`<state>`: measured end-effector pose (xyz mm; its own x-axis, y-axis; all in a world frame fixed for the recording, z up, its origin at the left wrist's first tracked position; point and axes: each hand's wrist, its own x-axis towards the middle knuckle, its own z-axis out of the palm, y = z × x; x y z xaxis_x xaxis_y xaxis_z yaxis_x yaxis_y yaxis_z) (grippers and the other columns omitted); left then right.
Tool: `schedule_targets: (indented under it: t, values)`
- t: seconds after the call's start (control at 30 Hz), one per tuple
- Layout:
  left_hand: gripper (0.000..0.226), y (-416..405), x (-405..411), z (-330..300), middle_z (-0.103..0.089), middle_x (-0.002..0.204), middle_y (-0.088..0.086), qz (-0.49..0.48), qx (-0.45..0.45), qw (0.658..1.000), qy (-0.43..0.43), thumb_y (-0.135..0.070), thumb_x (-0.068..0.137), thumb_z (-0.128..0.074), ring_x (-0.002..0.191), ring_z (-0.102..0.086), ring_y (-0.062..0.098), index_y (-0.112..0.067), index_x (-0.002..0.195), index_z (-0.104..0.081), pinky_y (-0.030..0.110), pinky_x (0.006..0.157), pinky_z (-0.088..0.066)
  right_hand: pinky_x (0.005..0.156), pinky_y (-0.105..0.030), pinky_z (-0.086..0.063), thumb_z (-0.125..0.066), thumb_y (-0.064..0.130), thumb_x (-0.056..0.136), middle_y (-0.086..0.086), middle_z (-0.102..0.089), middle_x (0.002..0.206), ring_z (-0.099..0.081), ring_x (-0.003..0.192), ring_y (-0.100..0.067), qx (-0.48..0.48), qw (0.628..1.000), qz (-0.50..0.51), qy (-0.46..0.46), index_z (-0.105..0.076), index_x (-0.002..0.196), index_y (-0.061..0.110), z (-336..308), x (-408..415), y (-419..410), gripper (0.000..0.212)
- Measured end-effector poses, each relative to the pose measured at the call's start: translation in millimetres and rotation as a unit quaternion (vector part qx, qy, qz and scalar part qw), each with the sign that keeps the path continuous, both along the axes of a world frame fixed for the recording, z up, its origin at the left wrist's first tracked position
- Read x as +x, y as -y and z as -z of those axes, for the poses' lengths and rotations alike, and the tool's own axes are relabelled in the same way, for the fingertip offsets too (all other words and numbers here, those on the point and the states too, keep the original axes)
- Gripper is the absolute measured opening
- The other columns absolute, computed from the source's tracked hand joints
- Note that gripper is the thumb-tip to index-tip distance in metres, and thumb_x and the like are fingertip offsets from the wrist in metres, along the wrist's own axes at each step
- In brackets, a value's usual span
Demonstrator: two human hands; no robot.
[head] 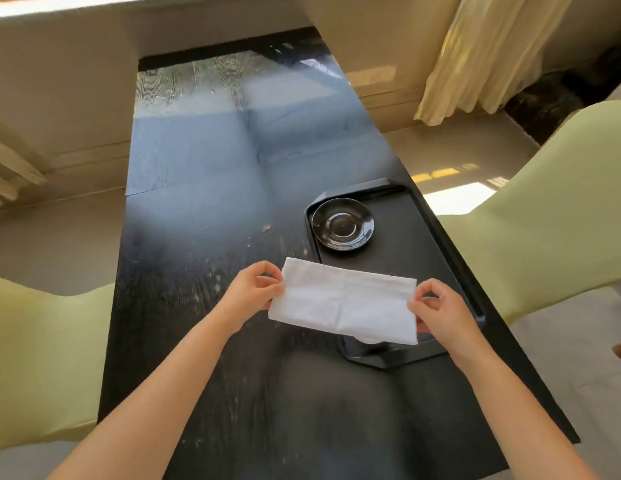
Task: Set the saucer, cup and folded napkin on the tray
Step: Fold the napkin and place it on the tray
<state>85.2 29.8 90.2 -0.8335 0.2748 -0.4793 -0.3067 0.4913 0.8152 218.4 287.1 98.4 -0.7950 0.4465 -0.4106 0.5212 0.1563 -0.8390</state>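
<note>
A white napkin, folded into a long strip, is stretched between my two hands above the near left part of the black tray. My left hand pinches its left end and my right hand pinches its right end. A glossy black saucer lies in the tray's far left corner with nothing on it. No cup is in view; the napkin hides part of the tray's near end.
The tray sits by the right edge of a long dark wooden table. Pale green chairs stand at the left and the right. A cream curtain hangs at the far right.
</note>
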Motion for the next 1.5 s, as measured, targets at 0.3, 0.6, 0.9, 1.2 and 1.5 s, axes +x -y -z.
schedule_targets:
  t: [0.3,0.6,0.9,1.2,1.5]
  values:
    - [0.027,-154.4,-60.3,3.7,-0.068,0.094,0.002,0.167,-0.092,0.971,-0.144,-0.004,0.087,-0.051,0.085,-0.059,0.018,-0.017,0.086,-0.074,0.024,0.075,-0.046,0.058,-0.024,-0.058,-0.060,0.002,0.085,-0.005,-0.063,0.092,-0.064,0.086,-0.020,-0.044,0.997,0.070,-0.004,-0.060,0.084,0.014,23.8,-2.2,-107.9,0.012]
    - [0.038,-265.8,-127.4,49.1,-0.055,0.112,0.004,0.438,-0.244,0.840,-0.209,-0.017,0.082,-0.061,0.098,-0.051,0.017,-0.021,0.121,-0.060,0.028,0.089,-0.040,0.073,-0.031,-0.059,-0.065,0.010,0.083,-0.001,-0.066,0.084,-0.067,0.074,-0.013,-0.030,0.993,0.108,0.044,-0.059,0.089,0.019,81.1,-14.0,-131.3,0.013]
    - [0.071,-303.8,-128.1,97.4,-0.041,0.131,0.008,0.522,-0.294,0.747,-0.288,-0.045,0.075,-0.066,0.120,-0.038,0.026,-0.020,0.136,-0.040,0.041,0.100,-0.038,0.057,-0.009,-0.042,-0.062,0.014,0.086,0.004,-0.062,0.077,-0.060,0.069,-0.006,0.041,0.988,0.130,0.078,-0.059,0.095,0.017,122.3,-28.0,-117.6,0.010]
    - [0.101,-315.6,-116.1,116.1,-0.019,0.149,0.012,0.517,-0.322,0.732,-0.306,-0.059,0.067,-0.068,0.136,-0.018,0.030,-0.014,0.144,-0.020,0.043,0.111,-0.021,0.057,-0.026,-0.050,-0.068,0.028,0.081,-0.001,-0.062,0.082,-0.059,0.067,-0.015,0.300,0.944,-0.005,0.136,-0.058,0.098,0.016,129.7,-30.1,-124.4,0.023]
    - [0.103,-312.8,-105.9,126.1,0.016,0.157,0.005,0.585,-0.343,0.643,-0.356,-0.060,0.076,-0.060,0.142,0.017,0.021,-0.016,0.148,0.000,0.056,0.115,-0.001,0.107,-0.056,-0.023,-0.060,0.044,0.082,-0.017,-0.036,0.148,-0.026,0.139,-0.032,0.510,0.827,-0.222,0.081,-0.041,0.138,0.020,157.9,-26.8,-128.4,0.064]
